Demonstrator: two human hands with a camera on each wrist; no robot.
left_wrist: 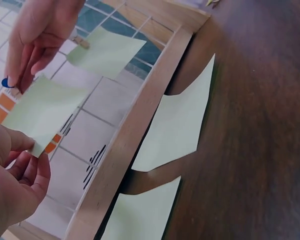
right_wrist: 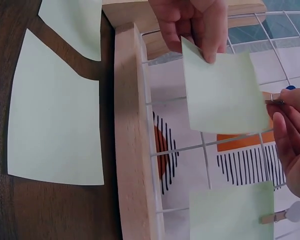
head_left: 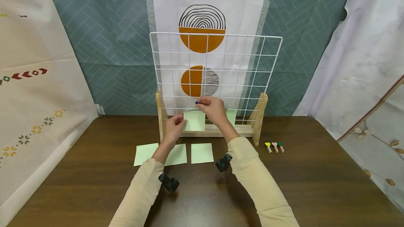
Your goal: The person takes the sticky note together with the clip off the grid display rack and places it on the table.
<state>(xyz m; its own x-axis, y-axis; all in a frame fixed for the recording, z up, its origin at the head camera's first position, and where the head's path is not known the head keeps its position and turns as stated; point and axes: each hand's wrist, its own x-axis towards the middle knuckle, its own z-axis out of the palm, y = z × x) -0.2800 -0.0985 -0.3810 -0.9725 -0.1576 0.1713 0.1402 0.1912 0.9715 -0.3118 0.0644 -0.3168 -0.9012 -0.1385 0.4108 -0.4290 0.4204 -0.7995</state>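
Observation:
My left hand [head_left: 174, 128] pinches the side edge of a pale green paper sheet [head_left: 194, 121], holding it up against the white wire grid [head_left: 215, 53]. Above that sheet, my right hand [head_left: 214, 109] holds a small wooden clothespin [right_wrist: 274, 99] with a blue top [head_left: 197, 102] between thumb and fingers. In the right wrist view the clothespin's tip meets the paper's edge; whether it bites the grid wire cannot be told. A second green sheet [right_wrist: 232, 212] hangs on the grid to the right, held by a clothespin with a pale heart [right_wrist: 293, 212].
Several green sheets lie on the dark table before the stand, including one sheet [head_left: 202, 153] in the middle and another [head_left: 146, 154] at left. Three heart-topped clothespins [head_left: 275, 147] lie at right. A wooden stand [head_left: 259, 120] supports the grid, with a patterned curtain [head_left: 116, 45] behind.

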